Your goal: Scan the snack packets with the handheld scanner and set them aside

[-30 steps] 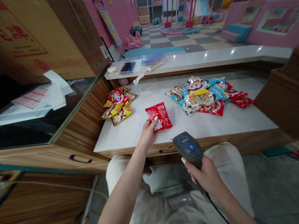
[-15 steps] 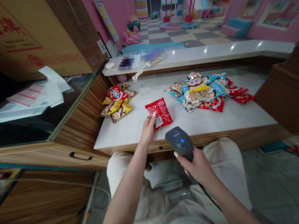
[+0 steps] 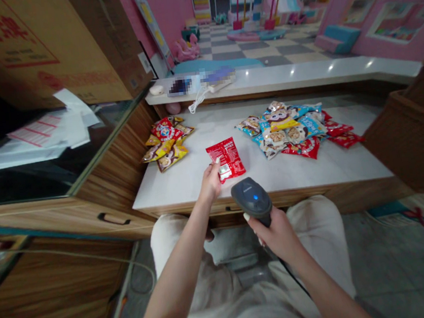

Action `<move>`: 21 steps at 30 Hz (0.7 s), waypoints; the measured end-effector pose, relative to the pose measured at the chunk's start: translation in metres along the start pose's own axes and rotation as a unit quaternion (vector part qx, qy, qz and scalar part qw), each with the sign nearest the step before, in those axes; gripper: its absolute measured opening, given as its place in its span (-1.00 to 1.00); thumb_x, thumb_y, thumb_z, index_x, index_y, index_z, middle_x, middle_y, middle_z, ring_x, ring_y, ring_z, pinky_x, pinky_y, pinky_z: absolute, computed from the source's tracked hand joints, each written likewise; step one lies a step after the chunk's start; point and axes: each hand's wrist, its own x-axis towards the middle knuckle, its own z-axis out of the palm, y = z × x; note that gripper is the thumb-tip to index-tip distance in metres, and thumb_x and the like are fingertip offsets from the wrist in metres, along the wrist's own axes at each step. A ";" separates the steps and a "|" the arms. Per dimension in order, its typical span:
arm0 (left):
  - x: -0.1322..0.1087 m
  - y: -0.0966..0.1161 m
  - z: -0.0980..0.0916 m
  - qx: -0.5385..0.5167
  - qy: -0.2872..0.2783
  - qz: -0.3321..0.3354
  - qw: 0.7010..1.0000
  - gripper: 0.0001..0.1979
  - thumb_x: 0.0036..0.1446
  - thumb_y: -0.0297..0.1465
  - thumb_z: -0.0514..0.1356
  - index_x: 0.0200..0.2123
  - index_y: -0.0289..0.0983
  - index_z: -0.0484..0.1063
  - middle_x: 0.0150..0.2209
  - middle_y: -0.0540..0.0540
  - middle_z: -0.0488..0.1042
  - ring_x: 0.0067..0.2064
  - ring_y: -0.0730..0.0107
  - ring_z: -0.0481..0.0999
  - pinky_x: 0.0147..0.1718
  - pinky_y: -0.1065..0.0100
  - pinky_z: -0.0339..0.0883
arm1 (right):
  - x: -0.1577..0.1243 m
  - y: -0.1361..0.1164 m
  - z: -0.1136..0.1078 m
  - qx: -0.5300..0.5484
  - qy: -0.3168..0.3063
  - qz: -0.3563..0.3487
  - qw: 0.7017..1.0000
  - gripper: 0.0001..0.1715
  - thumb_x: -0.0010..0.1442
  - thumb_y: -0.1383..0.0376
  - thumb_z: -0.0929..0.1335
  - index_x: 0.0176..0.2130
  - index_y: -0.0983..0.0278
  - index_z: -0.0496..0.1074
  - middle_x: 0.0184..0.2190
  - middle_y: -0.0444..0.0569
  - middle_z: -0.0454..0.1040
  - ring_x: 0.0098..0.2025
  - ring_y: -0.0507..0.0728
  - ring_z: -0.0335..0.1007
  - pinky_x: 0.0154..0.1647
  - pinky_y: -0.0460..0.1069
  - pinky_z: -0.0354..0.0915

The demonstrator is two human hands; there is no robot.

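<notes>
The left hand (image 3: 210,180) pinched a light, crinkly red packet (image 3: 226,158) by its near corner on the counter (image 3: 312,168), while the right hand (image 3: 277,233) gripped a scanner (image 3: 251,198) just behind it.

On the bench (image 3: 184,182) a single packet (image 3: 226,159) lies in the middle, its near corner pinched by the left hand (image 3: 210,182). A small heap of packets (image 3: 166,144) lies to its left and a large heap of packets (image 3: 293,132) to its right (both slightly farther back). The scanner (image 3: 251,198), gripped in the right hand (image 3: 277,233), is before the bench's near edge. A ledge (image 3: 302,73) runs behind.
</notes>
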 end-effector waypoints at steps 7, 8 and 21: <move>0.007 -0.001 0.000 -0.003 0.005 -0.045 0.999 -0.65 0.23 -0.17 0.55 -0.10 -0.29 0.64 -0.13 -0.21 0.80 -0.15 0.09 0.83 -0.09 0.16 0.70 | -0.001 0.003 -0.001 -0.002 -0.005 -0.001 1.000 -0.69 0.25 0.03 0.45 -0.44 0.09 0.43 -0.71 -0.11 0.44 -0.42 0.31 0.70 -0.46 -0.02 0.47; 0.007 -0.001 0.001 -0.007 0.005 -0.041 0.999 -0.63 0.22 -0.17 0.57 -0.10 -0.30 0.64 -0.13 -0.22 0.80 -0.16 0.09 0.83 -0.08 0.15 0.70 | -0.001 0.003 -0.001 0.000 -0.003 -0.002 1.000 -0.71 0.24 0.04 0.45 -0.43 0.10 0.44 -0.71 -0.11 0.44 -0.40 0.32 0.72 -0.46 -0.02 0.47; -0.007 0.006 0.002 -0.009 -0.028 0.011 1.000 -0.50 0.08 -0.08 0.65 -0.11 -0.29 0.66 -0.14 -0.20 0.80 -0.02 0.04 0.82 0.08 0.12 0.67 | -0.001 0.005 -0.002 0.017 0.000 0.021 1.000 -0.69 0.25 0.00 0.47 -0.40 0.09 0.44 -0.74 -0.16 0.39 -0.62 0.23 0.53 -0.60 -0.03 0.33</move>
